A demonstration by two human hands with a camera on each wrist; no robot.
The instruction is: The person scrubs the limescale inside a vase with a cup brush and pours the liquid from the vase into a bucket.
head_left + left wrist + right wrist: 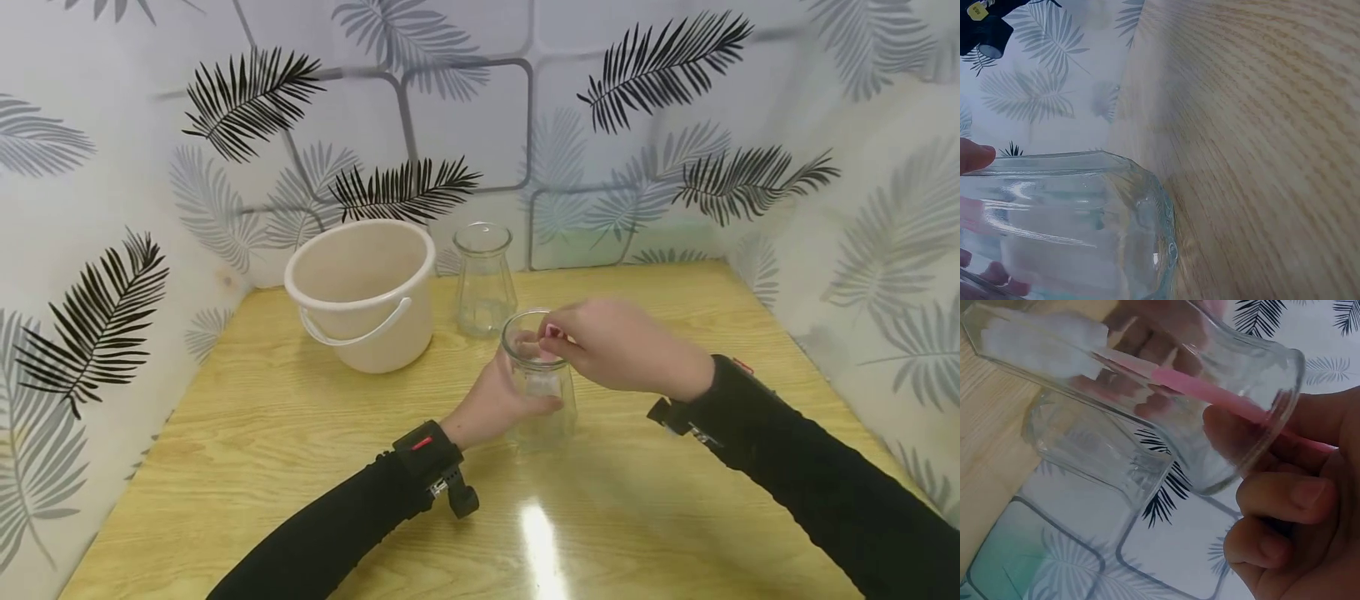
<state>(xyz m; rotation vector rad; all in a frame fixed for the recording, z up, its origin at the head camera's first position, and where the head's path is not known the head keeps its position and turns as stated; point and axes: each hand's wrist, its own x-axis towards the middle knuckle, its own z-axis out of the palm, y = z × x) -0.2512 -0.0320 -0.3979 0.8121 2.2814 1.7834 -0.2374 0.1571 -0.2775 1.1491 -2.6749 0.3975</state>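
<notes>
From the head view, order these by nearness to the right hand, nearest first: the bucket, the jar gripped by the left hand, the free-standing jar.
1. Gripped jar: in the left hand, its mouth at the right hand.
2. Free-standing jar: behind the gripped jar, slightly left.
3. Bucket: farther left, beside the free-standing jar.

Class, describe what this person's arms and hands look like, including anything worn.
Both sleeves are long and black. Each ends at a dark wrist band with a small red marking, silvery hardware and a black block. The left hand and right hand are bare.
</notes>
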